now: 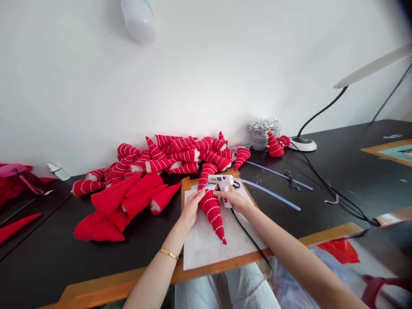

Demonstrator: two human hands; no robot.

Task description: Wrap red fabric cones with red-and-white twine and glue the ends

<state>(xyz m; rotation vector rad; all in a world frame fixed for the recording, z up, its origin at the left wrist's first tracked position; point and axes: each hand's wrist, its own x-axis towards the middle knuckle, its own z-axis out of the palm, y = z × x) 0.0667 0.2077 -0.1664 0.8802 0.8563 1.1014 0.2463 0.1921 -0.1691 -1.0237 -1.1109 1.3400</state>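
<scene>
My right hand (232, 198) is wrapped round the handle of a white glue gun (222, 180), whose nozzle points left. A long clear glue stick (273, 195) sticks out of its back to the right. My left hand (193, 205) pinches the upper left edge of a red cone with white stitched stripes (215, 214). The cone's tip points toward me over a white sheet (206, 249). Just beyond, another striped red piece (207, 171) lies partly behind the gun.
Striped red cones (157, 165) are piled against the wall, with plain red cones (128, 199) at left. At right are a lamp (303, 144), a tub of silver tinsel (260, 135), a loose glue stick (277, 174), clippers (292, 182) and black cables (322, 182).
</scene>
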